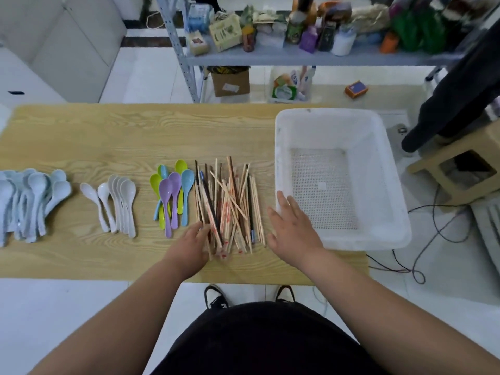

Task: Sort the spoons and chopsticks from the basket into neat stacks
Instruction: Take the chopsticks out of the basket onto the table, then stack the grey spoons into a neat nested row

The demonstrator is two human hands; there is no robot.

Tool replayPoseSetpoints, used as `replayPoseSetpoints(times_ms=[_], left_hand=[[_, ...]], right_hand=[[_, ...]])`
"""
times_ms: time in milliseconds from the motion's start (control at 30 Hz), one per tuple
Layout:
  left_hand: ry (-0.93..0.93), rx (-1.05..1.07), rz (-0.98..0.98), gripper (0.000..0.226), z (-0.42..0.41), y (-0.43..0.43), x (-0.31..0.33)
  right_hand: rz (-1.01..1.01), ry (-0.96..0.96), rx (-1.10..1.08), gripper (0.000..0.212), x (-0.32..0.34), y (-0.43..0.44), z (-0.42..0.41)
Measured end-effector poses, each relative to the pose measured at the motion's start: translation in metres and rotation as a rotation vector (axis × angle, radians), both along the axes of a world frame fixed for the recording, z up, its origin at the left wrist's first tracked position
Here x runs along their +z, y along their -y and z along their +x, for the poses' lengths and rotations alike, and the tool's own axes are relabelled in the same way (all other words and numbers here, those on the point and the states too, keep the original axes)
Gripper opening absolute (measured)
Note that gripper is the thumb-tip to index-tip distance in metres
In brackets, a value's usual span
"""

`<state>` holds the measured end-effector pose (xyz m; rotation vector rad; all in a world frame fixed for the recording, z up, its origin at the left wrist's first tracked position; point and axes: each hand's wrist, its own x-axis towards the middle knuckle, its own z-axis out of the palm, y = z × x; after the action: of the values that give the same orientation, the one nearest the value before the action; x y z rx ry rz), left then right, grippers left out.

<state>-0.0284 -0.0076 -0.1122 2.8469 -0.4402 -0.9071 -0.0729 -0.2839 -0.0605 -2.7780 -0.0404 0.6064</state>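
**Hands at the chopstick pile, basket bare**

Head view: a pale wood-grain surface (108, 136) carries four groups in a row. At far left lies a heap of pale blue glossy plastic spoons (29, 201), bowls pointing away and overlapping. Right of it, apart, sit the white smooth soup spoons (115, 203), several nested on edge and two lying loose. Next come the coloured plastic spoons in lime, purple and sky blue (171, 193), fanned with handles toward the near edge. Touching their right side is the loose pile of thin bamboo and dark wooden chopsticks (230, 204), crossed at angles, some in red-printed paper sleeves.

The left hand (190, 243) rests at the near left corner of the pile, fingers curled onto the stick ends; whether it grips any cannot be told. The right hand (290, 223) lies flat with fingers spread, just right of the pile, fingertips touching the near left rim of the white rectangular plastic basket with a perforated floor (281, 158). The basket overhangs the surface's right end.

Beyond the far edge stands a grey metal shelf crowded with boxes and bottles (270, 58).
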Motion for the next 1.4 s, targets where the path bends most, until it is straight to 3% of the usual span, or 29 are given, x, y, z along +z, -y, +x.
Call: replayPoseSetpoints(times_ms=[233, 333, 500, 700, 1100, 1400], left_hand=[[0.138, 0.342, -0.217, 0.058, -0.056, -0.006, 0.038], [0.162, 0.456, -0.292, 0.050, -0.089, -0.018, 0.048], [0.152, 0.825, -0.521, 0.040, -0.136, -0.047, 0.071], [0.211, 1.119, -0.743, 0.037, -0.178, -0.115, 0.096], [0.217, 1.215, -0.765, 0.034, -0.230, -0.303, 0.102], [0.168, 1.219, -0.773, 0.035, -0.144, -0.382, 0.100]], right_hand=[[0.189, 0.247, 0.307, 0.051, 0.012, -0.001, -0.003], [0.301, 0.173, 0.354, 0.042, 0.019, -0.018, -0.005], [0.516, -0.140, 0.267, 0.033, 0.021, -0.061, -0.011], [0.577, -0.219, 0.236, 0.024, 0.031, -0.141, -0.024], [0.612, -0.225, 0.279, 0.025, 0.051, -0.375, -0.012], [0.624, -0.294, 0.275, 0.027, 0.040, -0.432, 0.043]])
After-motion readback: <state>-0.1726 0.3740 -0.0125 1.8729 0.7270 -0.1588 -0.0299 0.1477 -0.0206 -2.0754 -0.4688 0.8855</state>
